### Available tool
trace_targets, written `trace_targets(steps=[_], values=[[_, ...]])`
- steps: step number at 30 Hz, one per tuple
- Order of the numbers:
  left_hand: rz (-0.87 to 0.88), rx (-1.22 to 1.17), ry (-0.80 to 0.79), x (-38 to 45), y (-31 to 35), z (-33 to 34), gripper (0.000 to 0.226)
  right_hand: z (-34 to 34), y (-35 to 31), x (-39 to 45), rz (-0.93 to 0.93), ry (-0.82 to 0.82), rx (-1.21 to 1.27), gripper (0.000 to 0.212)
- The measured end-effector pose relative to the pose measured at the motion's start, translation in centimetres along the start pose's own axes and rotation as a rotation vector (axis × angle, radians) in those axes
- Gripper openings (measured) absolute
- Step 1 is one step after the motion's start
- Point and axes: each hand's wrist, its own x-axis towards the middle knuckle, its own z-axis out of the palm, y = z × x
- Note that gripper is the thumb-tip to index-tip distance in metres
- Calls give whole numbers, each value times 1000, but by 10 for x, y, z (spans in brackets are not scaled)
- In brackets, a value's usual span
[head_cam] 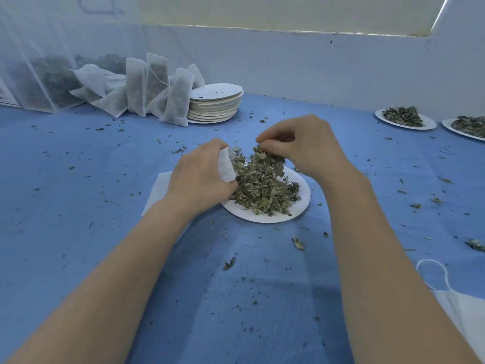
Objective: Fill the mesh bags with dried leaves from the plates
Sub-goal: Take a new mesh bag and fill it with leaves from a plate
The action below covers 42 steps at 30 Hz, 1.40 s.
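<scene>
1. Your right hand [301, 143] pinches a tuft of dried leaves [262, 185] between curled fingertips, lifting it just above the heap.
2. Your left hand [202, 174] grips the mouth of a white mesh bag [227, 164], fingers curled round the cloth at the plate's left edge; the bag's body trails flat on the table toward its left side.
3. The leaves look weightless and brittle. Squeeze hard and they likely crumble; hold loosely and they shed.
4. The bag is soft and limp, so take it by the rim and hold that open.
5. The plate [301, 203] sits mid-table, near you, heaped.
6. Crumbs scatter across the blue table [78, 206].
7. Filled bags [157, 93] lean at the far left edge beside a stack of plates [215, 106].
</scene>
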Motion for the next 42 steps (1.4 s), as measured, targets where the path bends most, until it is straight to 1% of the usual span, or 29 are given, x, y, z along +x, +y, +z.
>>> trace_targets(steps=[3, 10, 13, 17, 20, 21, 24, 27, 28, 30, 32, 34, 36, 40, 42], values=[[-6, -4, 4, 1, 1, 0, 42, 4, -7, -2, -20, -2, 60, 13], [-31, -85, 34, -1, 7, 2, 43, 25, -18, -4, -37, 0, 146, 31], [-46, -99, 43, 0, 7, 2, 47, 27, -22, -4, -11, -38, 198, 38], [-57, -116, 57, 1, 5, 0, 47, 17, -22, -3, 55, -132, 300, 38], [-50, -137, 86, 1, 6, 1, 49, 14, -20, -5, 51, -116, 350, 40], [-52, -150, 99, 1, 6, 2, 49, 15, -20, -5, 39, -90, 324, 41], [-55, -201, 152, 0, 7, 1, 44, 19, -18, -5, 20, -49, 119, 51], [-33, -242, 190, -1, 9, -1, 43, 20, -17, -4, 95, -98, 78, 61], [-18, -244, 197, -2, 10, -1, 43, 20, -18, -4, 120, -126, 94, 59], [8, -232, 196, -2, 12, -2, 44, 21, -21, -6, 156, -169, 190, 48], [14, -208, 193, -3, 13, -3, 45, 21, -24, -7, 161, -146, 285, 39], [5, -162, 189, -2, 12, -3, 50, 20, -25, -7, 152, -91, 292, 36], [2, -110, 178, -2, 11, -3, 53, 17, -27, -7, 148, -95, 270, 35], [-2, -58, 168, -1, 10, -2, 52, 6, -25, -7, 168, -267, 338, 21], [-20, -62, 154, 0, 8, -1, 53, 2, -23, -7, 198, -362, 437, 22]])
